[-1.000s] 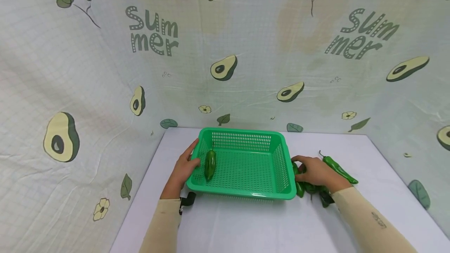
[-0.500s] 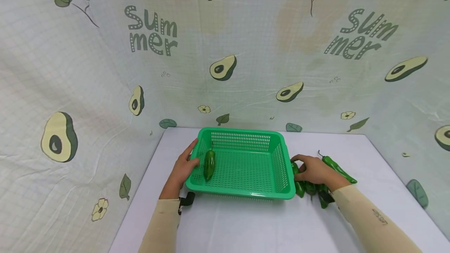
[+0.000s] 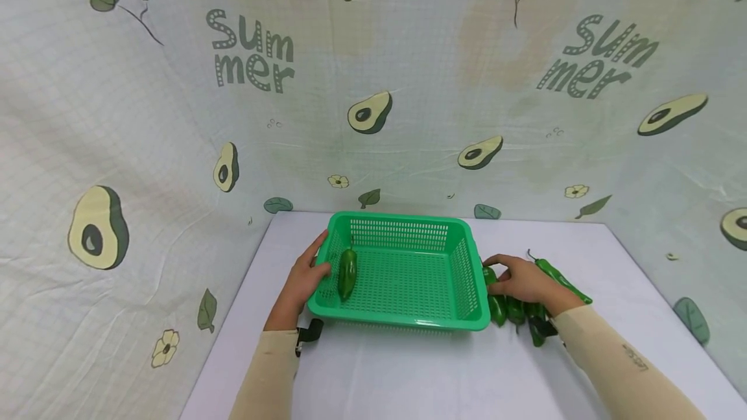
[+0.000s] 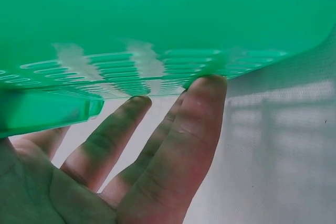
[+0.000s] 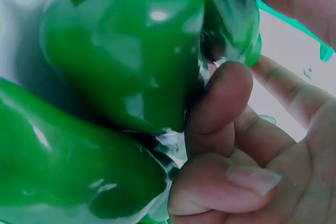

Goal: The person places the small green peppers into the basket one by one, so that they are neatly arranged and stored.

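Your left hand [image 3: 303,282] is gripping the green basket [image 3: 403,324] at its left wall, thumb over the rim, fingers resting on the outside. Basket is sitting near the table's [image 3: 403,381] far edge; a lone pepper [image 3: 347,275] is lying inside along the left wall, stem pointing at the far-left corner. Your right hand [image 3: 524,279] is holding a green pepper [image 3: 489,275] between bent fingers and thumb, just outside the right wall; can't tell how firmly. Other peppers [image 3: 516,311] are lying bunched under that hand. A long chili [image 3: 563,280] is lying toward the table's right edge.
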The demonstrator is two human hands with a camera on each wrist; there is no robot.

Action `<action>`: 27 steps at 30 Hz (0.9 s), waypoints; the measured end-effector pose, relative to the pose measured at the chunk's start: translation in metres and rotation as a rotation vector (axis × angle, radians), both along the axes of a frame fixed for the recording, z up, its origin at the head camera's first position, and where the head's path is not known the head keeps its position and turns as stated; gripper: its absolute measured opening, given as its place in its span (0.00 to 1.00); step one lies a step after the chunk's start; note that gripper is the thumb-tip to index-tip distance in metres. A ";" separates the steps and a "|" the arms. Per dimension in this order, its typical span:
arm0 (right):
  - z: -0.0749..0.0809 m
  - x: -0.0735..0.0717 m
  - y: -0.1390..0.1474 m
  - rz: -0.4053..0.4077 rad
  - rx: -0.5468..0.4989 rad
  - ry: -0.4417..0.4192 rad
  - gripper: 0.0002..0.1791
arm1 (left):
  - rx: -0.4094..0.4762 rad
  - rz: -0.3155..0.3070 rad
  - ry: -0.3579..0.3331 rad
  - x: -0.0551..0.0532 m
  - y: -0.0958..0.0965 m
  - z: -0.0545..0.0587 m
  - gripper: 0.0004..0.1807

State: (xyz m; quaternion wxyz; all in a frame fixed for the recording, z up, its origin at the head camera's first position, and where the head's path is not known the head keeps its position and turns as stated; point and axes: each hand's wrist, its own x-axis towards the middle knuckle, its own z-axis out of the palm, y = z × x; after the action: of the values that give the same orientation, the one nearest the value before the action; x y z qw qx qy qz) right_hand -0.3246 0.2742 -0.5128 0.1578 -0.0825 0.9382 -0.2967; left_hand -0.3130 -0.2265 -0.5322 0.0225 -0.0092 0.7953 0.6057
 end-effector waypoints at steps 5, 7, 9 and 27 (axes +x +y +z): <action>0.004 0.001 0.003 0.000 -0.053 0.026 0.38 | -0.017 -0.004 0.001 0.000 0.000 0.001 0.49; 0.006 0.002 0.004 -0.003 -0.070 0.034 0.38 | -0.019 -0.006 0.006 0.000 0.000 0.001 0.49; 0.009 0.003 0.003 -0.012 -0.078 0.034 0.38 | -0.016 -0.008 0.006 0.000 -0.001 0.001 0.49; 0.019 0.006 0.009 -0.037 -0.081 0.025 0.41 | -0.022 0.009 -0.017 0.001 -0.001 0.000 0.49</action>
State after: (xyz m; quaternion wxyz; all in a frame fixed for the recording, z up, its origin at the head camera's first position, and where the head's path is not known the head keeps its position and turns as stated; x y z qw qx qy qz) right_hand -0.3183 0.2831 -0.4939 0.1371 -0.0752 0.9286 -0.3365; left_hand -0.3118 -0.2272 -0.5317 0.0264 -0.0179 0.8017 0.5969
